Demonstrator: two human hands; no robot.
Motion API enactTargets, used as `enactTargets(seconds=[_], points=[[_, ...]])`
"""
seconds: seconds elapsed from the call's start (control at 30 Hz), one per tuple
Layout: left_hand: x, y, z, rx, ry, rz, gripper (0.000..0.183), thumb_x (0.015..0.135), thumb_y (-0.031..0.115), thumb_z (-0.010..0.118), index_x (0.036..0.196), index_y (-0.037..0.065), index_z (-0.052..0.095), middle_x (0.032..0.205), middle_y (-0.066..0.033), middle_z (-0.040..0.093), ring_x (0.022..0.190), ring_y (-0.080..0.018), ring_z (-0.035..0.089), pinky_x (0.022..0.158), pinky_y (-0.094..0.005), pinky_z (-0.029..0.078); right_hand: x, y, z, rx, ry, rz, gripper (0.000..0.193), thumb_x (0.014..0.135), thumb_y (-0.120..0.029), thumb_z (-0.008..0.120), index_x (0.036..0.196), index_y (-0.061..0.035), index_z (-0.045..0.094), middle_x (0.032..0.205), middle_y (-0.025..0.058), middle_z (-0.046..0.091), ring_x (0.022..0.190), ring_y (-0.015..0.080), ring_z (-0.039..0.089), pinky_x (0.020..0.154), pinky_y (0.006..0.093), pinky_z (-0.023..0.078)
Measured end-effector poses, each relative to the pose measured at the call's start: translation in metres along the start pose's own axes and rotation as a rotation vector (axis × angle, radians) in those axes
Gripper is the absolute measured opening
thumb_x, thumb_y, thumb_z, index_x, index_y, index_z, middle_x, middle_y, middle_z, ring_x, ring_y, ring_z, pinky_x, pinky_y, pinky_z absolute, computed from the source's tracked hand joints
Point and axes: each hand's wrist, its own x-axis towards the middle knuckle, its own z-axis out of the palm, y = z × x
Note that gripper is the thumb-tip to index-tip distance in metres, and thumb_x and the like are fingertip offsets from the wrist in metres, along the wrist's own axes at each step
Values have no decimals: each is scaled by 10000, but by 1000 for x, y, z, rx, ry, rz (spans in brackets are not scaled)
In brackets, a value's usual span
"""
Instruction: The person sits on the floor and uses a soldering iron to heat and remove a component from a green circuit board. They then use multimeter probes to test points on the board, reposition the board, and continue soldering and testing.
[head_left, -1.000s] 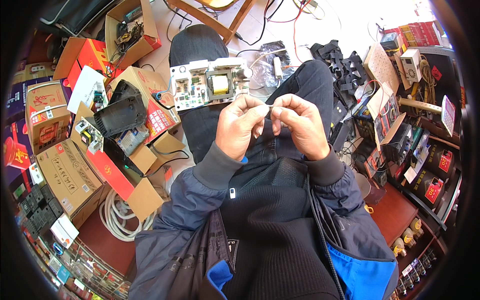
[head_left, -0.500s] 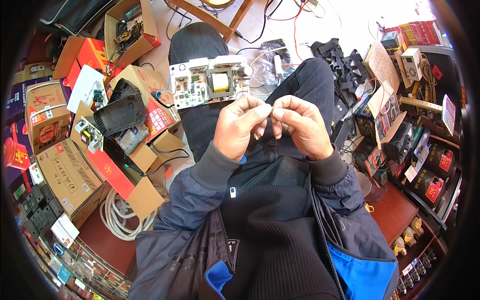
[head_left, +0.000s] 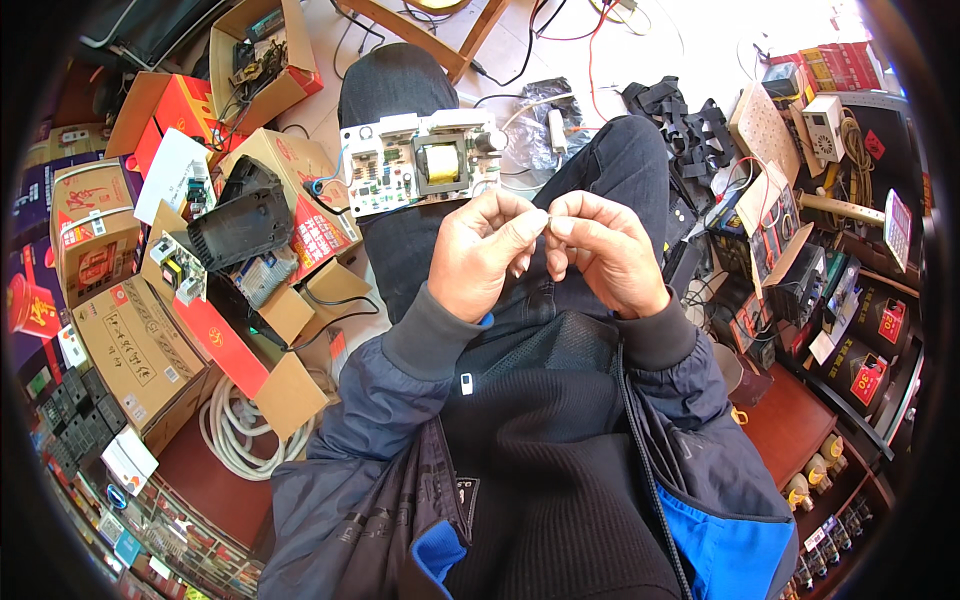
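Our left hand [head_left: 482, 245] and right hand [head_left: 610, 252] have barely shifted, fingers pinching a tiny piece [head_left: 548, 216] we cannot identify, so fine handwork goes on; the circuit board [head_left: 395, 170] rests across our left leg [head_left: 398, 250].

I get a bright scene, with the strongest light at the far right, where the pale floor [head_left: 715, 35] burns out to white. The black sweater [head_left: 550, 450] soaks up light, though I can read its ribbing. Both hands [head_left: 540, 250] look sharp to me, but whatever sits between the fingertips is too small to make out. Toward the left and right rims, straight edges bow and dissolve into black.
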Motion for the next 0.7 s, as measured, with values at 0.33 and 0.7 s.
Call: enactTargets(seconds=[0.33, 0.7], points=[[2, -1, 0, -16, 44, 34, 181, 1065, 191, 738, 1013, 25, 687, 793, 0, 659, 639, -45, 556, 588, -216, 437, -2, 1, 3, -194, 116, -76, 152, 1059, -100, 726, 1142, 27, 728, 979, 65, 748, 777, 113, 694, 723, 263, 569], [1, 1, 2, 85, 24, 66, 171, 1061, 183, 736, 1006, 30, 686, 798, 9, 653, 652, -36, 547, 589, -215, 429, 0, -2, 2, -235, 74, -83, 115, 1051, -98, 728, 1085, 11, 720, 938, 34, 728, 755, 96, 677, 701, 243, 531]])
